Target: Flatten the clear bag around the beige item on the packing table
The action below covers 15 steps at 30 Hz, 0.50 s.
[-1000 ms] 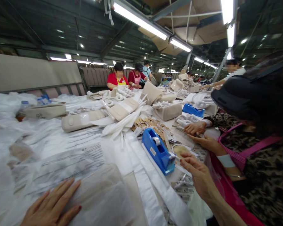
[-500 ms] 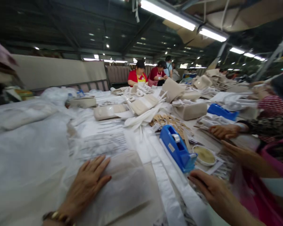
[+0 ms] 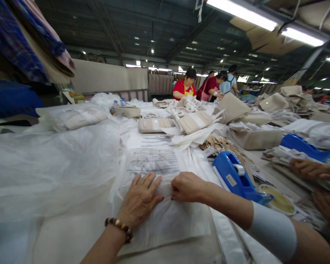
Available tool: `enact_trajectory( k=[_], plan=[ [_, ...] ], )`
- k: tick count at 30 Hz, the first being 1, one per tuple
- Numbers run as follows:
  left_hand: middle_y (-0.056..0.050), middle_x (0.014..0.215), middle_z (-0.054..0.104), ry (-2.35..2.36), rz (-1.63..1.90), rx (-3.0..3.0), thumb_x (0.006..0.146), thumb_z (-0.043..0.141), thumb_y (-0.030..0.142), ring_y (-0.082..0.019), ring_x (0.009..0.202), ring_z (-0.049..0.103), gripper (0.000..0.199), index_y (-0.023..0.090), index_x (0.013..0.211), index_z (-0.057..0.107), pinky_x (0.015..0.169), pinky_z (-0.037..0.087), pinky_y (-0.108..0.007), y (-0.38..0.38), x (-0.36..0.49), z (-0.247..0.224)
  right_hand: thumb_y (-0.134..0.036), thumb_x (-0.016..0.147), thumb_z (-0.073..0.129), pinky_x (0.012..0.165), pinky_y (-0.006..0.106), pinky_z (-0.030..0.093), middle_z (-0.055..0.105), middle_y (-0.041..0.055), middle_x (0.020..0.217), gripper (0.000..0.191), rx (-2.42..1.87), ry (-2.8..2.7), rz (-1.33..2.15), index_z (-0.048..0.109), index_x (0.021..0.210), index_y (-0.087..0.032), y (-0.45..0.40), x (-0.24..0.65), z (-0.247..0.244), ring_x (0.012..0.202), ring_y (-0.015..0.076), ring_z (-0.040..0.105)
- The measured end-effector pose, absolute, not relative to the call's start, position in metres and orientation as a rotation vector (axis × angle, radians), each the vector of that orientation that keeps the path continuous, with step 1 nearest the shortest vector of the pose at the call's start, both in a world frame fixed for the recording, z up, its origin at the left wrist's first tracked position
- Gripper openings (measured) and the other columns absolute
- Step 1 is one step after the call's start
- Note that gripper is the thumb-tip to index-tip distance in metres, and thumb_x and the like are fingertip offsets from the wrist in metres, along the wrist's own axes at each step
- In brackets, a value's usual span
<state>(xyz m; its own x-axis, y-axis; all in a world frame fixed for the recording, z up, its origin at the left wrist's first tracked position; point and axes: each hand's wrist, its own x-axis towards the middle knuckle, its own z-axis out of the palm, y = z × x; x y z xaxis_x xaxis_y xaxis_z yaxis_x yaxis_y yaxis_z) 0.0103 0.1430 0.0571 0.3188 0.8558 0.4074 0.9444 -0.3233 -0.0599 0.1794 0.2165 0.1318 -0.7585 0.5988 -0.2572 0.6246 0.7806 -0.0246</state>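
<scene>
My left hand (image 3: 139, 200) lies flat with fingers spread on a clear plastic bag (image 3: 181, 223) that has a beige fabric piece inside. Just to its right, my right hand (image 3: 187, 187) is closed, fingertips pinched together and touching the bag's upper part. What the pinch holds, if anything, is hidden. Black printed text shows on the plastic (image 3: 154, 161) beyond my fingers. A blue tape dispenser (image 3: 236, 179) with a roll of clear tape stands right of my right forearm.
Folded beige fabric bags (image 3: 196, 121) lie further back, near a pile of brown tags (image 3: 225, 150). A round dish (image 3: 279, 200) sits beside the dispenser. At right, a co-worker's hand (image 3: 313, 168) rests on fabric by a second blue dispenser (image 3: 305, 146). Large plastic sheeting (image 3: 79, 161) covers the left.
My right hand has moved left from the tape dispenser's front end to the bag, beside my left hand. My left hand stays flat on the bag. The view has swung left.
</scene>
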Motion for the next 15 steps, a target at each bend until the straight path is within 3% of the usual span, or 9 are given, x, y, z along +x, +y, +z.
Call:
enact_trajectory(
  k=[5,8,11,13,15],
  plan=[
    [-0.013,0.126,0.055,-1.717,-0.448,-2.315,0.081,0.057,0.037,-0.029,0.117,0.049,0.049,0.017,0.124,0.046,0.097,0.039,-0.052,0.142,0.012,0.059,-0.056,0.060,0.071,0.054,0.030,0.044,0.069,0.0135,0.074,0.048,1.410,2.639,-0.060,0.070,0.081,-0.013,0.232,0.197,0.138,0.069,0.0279,0.065],
    [-0.013,0.127,0.054,-1.744,-0.464,-2.325,0.081,0.057,0.036,-0.029,0.118,0.048,0.049,0.017,0.124,0.046,0.098,0.038,-0.053,0.141,0.014,0.058,-0.041,0.082,0.055,0.064,0.032,0.047,0.069,0.0127,0.081,0.032,1.598,2.671,0.065,0.066,0.089,-0.012,0.216,0.214,0.130,0.076,0.0251,0.064],
    [-0.014,0.126,0.054,-1.769,-0.495,-2.343,0.081,0.057,0.036,-0.029,0.118,0.048,0.048,0.017,0.124,0.048,0.098,0.038,-0.054,0.144,0.017,0.058,-0.024,0.091,0.039,0.082,0.034,0.046,0.067,0.0115,0.101,0.028,1.318,3.174,0.219,0.062,0.104,-0.013,0.177,0.223,0.097,0.095,0.0213,0.060],
    [-0.015,0.125,0.055,-1.793,-0.509,-2.366,0.079,0.059,0.034,-0.030,0.117,0.049,0.048,0.016,0.123,0.049,0.098,0.038,-0.055,0.147,0.018,0.062,-0.032,0.089,0.045,0.097,0.042,0.038,0.056,0.0132,0.125,0.042,0.863,3.411,0.327,0.049,0.125,-0.011,0.151,0.223,0.069,0.119,0.0264,0.046],
    [-0.014,0.124,0.056,-1.803,-0.491,-2.396,0.078,0.061,0.032,-0.029,0.115,0.051,0.047,0.017,0.121,0.050,0.097,0.041,-0.052,0.148,0.013,0.073,-0.039,0.085,0.052,0.101,0.047,0.034,0.044,0.0151,0.136,0.060,0.740,3.423,0.415,0.038,0.134,-0.007,0.136,0.222,0.046,0.129,0.0301,0.032]
  ],
)
